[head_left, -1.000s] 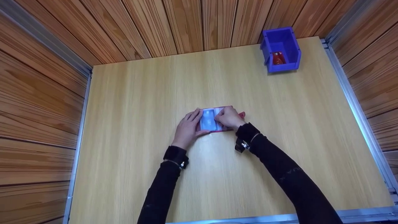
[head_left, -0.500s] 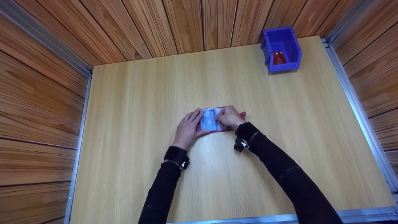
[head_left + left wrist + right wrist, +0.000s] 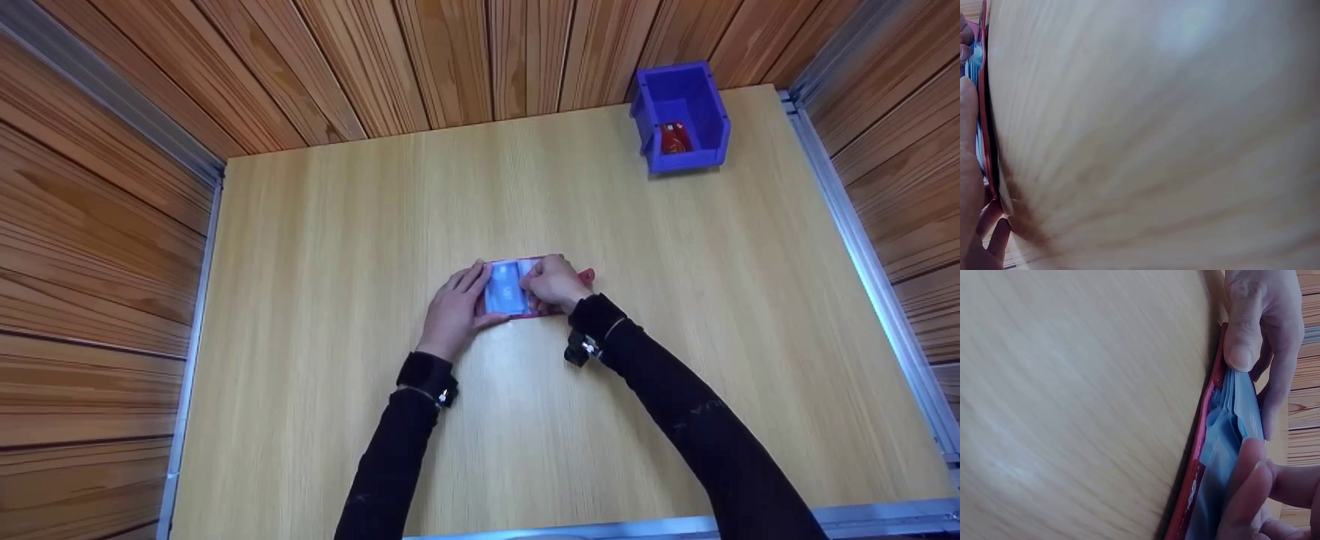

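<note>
On the surface (image 3: 300, 300), the right hand (image 3: 555, 285) has its grip pinching blue sleeves (image 3: 505, 289) in the red wallet (image 3: 1195, 478), the left hand (image 3: 450, 309) spread over the wallet's end; a hard tug could crease them.

Open red wallet (image 3: 1189, 478), bluish sleeves (image 3: 505, 290)

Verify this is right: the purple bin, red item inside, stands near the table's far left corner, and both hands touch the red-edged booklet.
Wrong corner: the head view shows the purple bin, red item inside, near the far right corner of the table. The left hand and right hand touch the red-edged booklet.
</note>
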The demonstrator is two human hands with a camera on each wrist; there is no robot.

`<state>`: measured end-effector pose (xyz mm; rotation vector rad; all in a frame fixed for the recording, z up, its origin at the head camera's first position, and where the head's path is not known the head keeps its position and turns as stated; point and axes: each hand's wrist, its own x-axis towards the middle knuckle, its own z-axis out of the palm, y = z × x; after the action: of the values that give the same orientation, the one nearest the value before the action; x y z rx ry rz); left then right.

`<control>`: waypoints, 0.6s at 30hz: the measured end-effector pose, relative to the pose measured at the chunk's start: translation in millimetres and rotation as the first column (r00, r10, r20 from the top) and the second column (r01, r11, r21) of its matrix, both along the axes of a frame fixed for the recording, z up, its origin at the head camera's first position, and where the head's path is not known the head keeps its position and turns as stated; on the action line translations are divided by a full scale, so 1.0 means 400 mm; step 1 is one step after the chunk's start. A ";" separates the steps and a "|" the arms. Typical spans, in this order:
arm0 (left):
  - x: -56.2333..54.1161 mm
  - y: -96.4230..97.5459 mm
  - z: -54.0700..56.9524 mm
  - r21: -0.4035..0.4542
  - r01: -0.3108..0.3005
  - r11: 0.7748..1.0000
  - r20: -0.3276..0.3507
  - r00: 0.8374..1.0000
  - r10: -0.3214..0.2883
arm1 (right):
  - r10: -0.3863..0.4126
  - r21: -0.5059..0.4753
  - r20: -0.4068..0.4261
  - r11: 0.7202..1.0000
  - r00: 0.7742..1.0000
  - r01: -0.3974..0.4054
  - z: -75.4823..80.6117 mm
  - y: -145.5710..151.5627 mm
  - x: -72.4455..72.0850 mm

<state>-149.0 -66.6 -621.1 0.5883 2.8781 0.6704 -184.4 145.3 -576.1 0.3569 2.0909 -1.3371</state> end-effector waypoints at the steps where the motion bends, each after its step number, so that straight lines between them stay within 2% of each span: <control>1: 0.000 0.000 0.000 0.001 0.002 1.000 -0.002 1.000 -0.002 | -0.002 0.004 0.002 1.000 1.000 0.002 0.000 0.000 0.000; 9: 0.000 0.001 0.001 -0.002 0.000 1.000 0.004 1.000 0.000 | -0.010 0.034 -0.007 0.999 1.000 0.010 0.000 0.007 0.001; 18: 0.000 0.002 -0.001 -0.014 0.005 1.000 0.001 1.000 -0.005 | -0.025 0.020 -0.033 0.999 0.999 0.025 -0.004 0.021 0.007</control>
<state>-149.1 -65.9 -621.4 0.5924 2.8773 0.6492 -181.8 153.7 -577.7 0.3733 2.1350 -1.3456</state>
